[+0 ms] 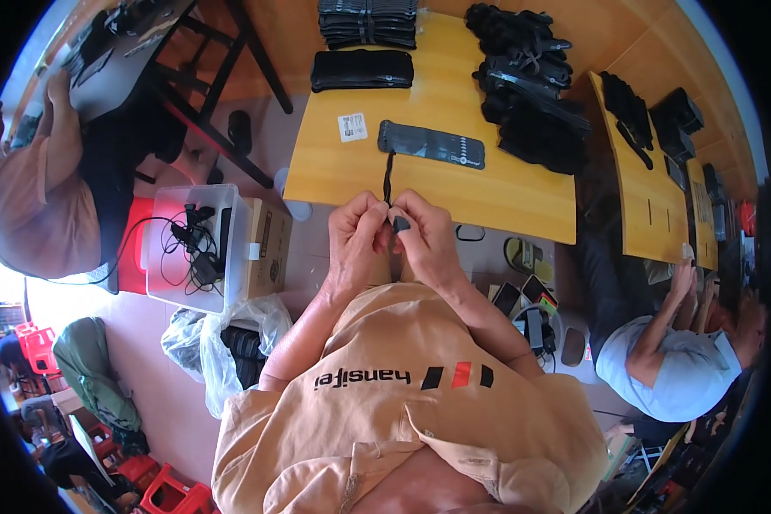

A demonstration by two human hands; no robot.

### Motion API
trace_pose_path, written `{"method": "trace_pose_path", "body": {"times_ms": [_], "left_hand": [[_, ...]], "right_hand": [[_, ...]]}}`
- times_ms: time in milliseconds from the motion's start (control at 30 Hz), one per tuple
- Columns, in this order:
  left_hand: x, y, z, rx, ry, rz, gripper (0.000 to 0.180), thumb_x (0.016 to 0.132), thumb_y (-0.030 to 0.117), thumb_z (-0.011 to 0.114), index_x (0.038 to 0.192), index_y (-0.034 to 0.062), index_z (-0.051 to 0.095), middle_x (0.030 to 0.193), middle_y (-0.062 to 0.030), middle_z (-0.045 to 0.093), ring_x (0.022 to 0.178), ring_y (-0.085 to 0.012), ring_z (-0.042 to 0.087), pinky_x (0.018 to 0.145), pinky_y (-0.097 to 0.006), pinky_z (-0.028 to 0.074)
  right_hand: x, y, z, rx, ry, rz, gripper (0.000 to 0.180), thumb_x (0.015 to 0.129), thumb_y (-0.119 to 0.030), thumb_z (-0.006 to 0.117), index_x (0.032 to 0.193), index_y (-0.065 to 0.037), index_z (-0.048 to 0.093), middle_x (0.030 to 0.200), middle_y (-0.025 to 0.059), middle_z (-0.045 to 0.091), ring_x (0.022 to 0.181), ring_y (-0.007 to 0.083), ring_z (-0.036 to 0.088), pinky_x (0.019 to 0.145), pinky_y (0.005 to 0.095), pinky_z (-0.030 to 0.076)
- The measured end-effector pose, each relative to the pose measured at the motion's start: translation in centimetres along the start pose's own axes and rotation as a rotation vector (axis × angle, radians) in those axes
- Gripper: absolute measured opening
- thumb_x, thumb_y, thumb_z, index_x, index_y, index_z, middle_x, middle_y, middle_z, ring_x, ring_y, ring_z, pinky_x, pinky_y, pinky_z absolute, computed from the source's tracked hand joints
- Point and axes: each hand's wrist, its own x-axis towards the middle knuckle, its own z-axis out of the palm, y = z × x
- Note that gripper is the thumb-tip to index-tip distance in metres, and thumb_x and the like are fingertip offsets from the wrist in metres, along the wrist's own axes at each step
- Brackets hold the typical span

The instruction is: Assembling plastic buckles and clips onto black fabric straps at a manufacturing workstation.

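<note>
Just off the table's near edge, my left hand (pixel 357 233) and my right hand (pixel 425 236) meet, fingers pinched close together. Between them they grip a narrow black strap (pixel 389 178), which extends up over the table edge toward a flat dark package (pixel 433 144) with pale print. Whether strap and package are joined, I cannot tell. A small black piece (pixel 401 224) shows at my right thumb; whether it is a wrapping or part of the strap is unclear. Left of the package lies a white printed label (pixel 352 128). My fingers hide the strap's lower end.
On the yellow table (pixel 334 176) sit a tied black stack (pixel 367 24), a folded black bundle (pixel 361 69) and a heap of black fabric items (pixel 531 94). A clear bin (pixel 158 257) with cables stands left. Co-workers sit at left (pixel 43 214) and right (pixel 668 360).
</note>
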Motion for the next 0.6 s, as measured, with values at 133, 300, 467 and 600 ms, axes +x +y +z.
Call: {"method": "trace_pose_path", "body": {"times_ms": [133, 300, 467, 600], "left_hand": [[0.0, -0.3, -0.2, 0.045, -0.005, 0.017, 0.028, 0.091, 0.016, 0.048, 0.065, 0.0047, 0.048, 0.054, 0.0015, 0.046, 0.048, -0.0034, 0.04, 0.045, -0.019, 0.032], [0.2, 0.0, -0.6, 0.149, -0.028, 0.034, 0.031, 0.092, 0.021, 0.049, 0.067, 0.0028, 0.049, 0.054, 0.0006, 0.047, 0.048, -0.0048, 0.043, 0.045, -0.02, 0.035], [0.6, 1.5, -1.4, 0.297, -0.147, -0.258, 0.035, 0.093, 0.029, 0.049, 0.073, 0.0007, 0.055, 0.057, -0.0007, 0.05, 0.052, -0.0062, 0.049, 0.046, -0.02, 0.037], [0.4, 1.7, -2.0, 0.24, -0.242, -0.203, 0.034, 0.093, 0.028, 0.048, 0.073, 0.0015, 0.055, 0.058, -0.0008, 0.051, 0.05, -0.0066, 0.049, 0.045, -0.02, 0.037]], "right_hand": [[0.1, 0.2, 0.1, -0.32, 0.095, -0.203, 0.013, 0.083, -0.006, 0.053, 0.073, 0.0, 0.047, 0.06, 0.015, 0.051, 0.051, 0.0286, 0.052, 0.047, 0.0343, 0.041], [-0.1, 0.7, -0.2, -0.559, 0.159, -0.35, 0.011, 0.08, -0.003, 0.055, 0.071, -0.001, 0.048, 0.062, 0.015, 0.053, 0.053, 0.0319, 0.054, 0.049, 0.037, 0.042], [-0.1, 0.4, -0.6, -0.533, 0.058, -0.454, 0.009, 0.079, -0.001, 0.054, 0.071, -0.001, 0.05, 0.063, 0.0153, 0.052, 0.053, 0.0319, 0.053, 0.047, 0.0359, 0.042], [-0.4, -0.1, -0.7, -0.306, 0.001, -0.327, 0.01, 0.083, -0.004, 0.052, 0.073, -0.001, 0.051, 0.059, 0.0113, 0.051, 0.049, 0.0239, 0.052, 0.045, 0.0311, 0.042]]}}
